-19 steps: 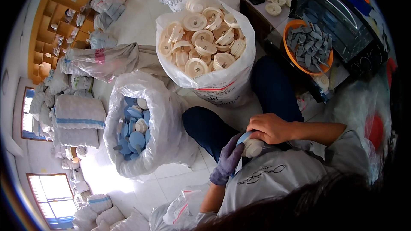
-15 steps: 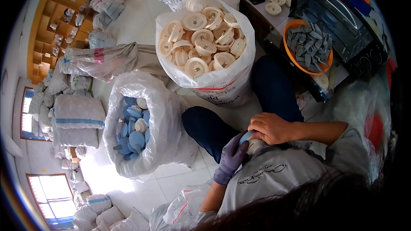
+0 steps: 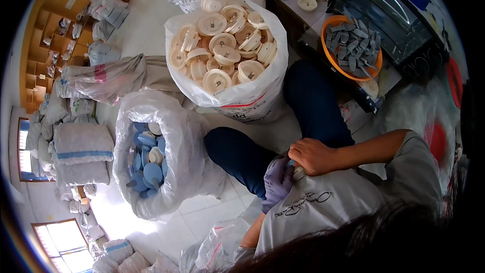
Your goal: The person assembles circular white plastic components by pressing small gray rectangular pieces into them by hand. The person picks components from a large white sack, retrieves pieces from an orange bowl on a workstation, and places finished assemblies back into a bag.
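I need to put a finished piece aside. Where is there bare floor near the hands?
Bare tile shows below the blue-disc bag, left of the gloved left hand. A narrower strip runs between that bag, the cream-spool bag and the knees. The table by the orange bowl is crowded.

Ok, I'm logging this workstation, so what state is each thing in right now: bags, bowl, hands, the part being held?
White sack of cream plastic discs: open, heaped full.
Clear bag of blue plastic discs: open, partly filled.
Orange bowl of grey plastic pieces: upright, nearly full.
Left hand in purple glove: closed around the small cream and blue part.
Bare right hand: pressed on top of that part, mostly hiding it.
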Action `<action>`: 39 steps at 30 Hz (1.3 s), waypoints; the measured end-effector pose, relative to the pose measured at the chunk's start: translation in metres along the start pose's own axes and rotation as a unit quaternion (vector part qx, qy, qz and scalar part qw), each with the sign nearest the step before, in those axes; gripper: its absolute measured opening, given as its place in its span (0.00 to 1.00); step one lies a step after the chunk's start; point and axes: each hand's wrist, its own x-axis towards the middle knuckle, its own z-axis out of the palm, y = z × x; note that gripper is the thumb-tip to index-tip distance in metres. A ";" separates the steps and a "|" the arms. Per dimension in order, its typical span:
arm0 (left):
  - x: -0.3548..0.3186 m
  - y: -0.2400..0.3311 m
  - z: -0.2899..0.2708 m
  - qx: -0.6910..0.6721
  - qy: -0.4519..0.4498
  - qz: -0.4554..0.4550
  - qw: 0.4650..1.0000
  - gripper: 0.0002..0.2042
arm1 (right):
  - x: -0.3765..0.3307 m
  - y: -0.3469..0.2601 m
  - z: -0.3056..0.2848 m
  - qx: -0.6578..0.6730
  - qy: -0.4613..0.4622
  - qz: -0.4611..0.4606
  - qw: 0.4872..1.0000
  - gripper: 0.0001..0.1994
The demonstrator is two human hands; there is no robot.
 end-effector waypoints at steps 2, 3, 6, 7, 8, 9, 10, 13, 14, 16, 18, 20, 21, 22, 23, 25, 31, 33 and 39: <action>0.002 -0.005 -0.006 -0.076 0.020 -0.129 0.988 0.14 | 0.014 -0.001 -0.006 0.027 0.010 0.026 0.999 0.10; 0.006 -0.007 -0.009 -0.113 0.030 -0.190 0.975 0.14 | 0.019 0.002 -0.006 0.084 0.049 0.080 0.992 0.09; 0.018 -0.009 -0.017 -0.225 0.142 -0.210 0.941 0.15 | 0.038 0.010 -0.007 0.249 0.182 0.228 0.924 0.15; 0.021 -0.008 -0.018 -0.204 0.156 -0.174 0.951 0.15 | 0.042 0.012 -0.005 0.293 0.182 0.256 0.903 0.16; 0.025 -0.004 -0.015 -0.173 0.154 -0.148 0.961 0.16 | 0.046 0.015 0.000 0.335 0.181 0.283 0.880 0.17; 0.026 -0.002 -0.014 -0.145 0.136 -0.152 0.968 0.17 | 0.049 0.017 0.006 0.376 0.179 0.311 0.855 0.18; 0.026 -0.002 -0.008 -0.167 0.131 -0.116 0.970 0.19 | 0.053 0.014 0.013 0.382 0.185 0.300 0.854 0.22; 0.024 0.004 -0.007 -0.228 0.052 -0.126 0.964 0.33 | 0.057 0.009 0.015 0.387 0.195 0.288 0.854 0.21; 0.024 0.012 -0.009 -0.134 0.044 -0.116 0.983 0.33 | 0.058 0.012 0.017 0.381 0.202 0.285 0.856 0.22; 0.026 0.024 -0.010 -0.011 0.047 -0.094 0.994 0.34 | 0.058 0.015 0.023 0.370 0.212 0.284 0.858 0.24; 0.024 0.013 -0.002 0.043 0.072 -0.068 0.994 0.35 | 0.056 0.016 0.024 0.358 0.214 0.236 0.878 0.23; 0.027 0.011 0.000 0.107 0.103 0.005 0.989 0.34 | 0.058 0.018 0.024 0.382 0.204 0.233 0.871 0.23; 0.028 0.010 0.002 0.137 0.116 0.041 0.983 0.34 | 0.059 0.022 0.027 0.412 0.194 0.255 0.853 0.24; 0.030 0.008 0.005 0.126 0.118 0.021 0.985 0.34 | 0.060 0.026 0.030 0.441 0.183 0.277 0.834 0.24; 0.031 0.005 0.009 0.115 0.119 0.002 0.986 0.33 | 0.060 0.029 0.030 0.433 0.168 0.304 0.832 0.24; 0.038 -0.004 0.012 0.032 0.119 -0.052 0.991 0.32 | 0.066 0.036 0.029 0.418 0.137 0.351 0.827 0.25; 0.044 -0.016 -0.028 -0.328 0.101 -0.132 0.930 0.31 | 0.075 0.035 -0.004 0.209 0.257 0.219 0.918 0.09; 0.040 -0.025 -0.037 -0.313 0.087 -0.127 0.937 0.32 | 0.063 0.032 -0.020 0.256 0.218 0.224 0.915 0.05; 0.043 -0.026 -0.034 -0.279 0.076 -0.107 0.951 0.34 | 0.051 0.018 -0.012 0.257 0.169 0.124 0.944 0.05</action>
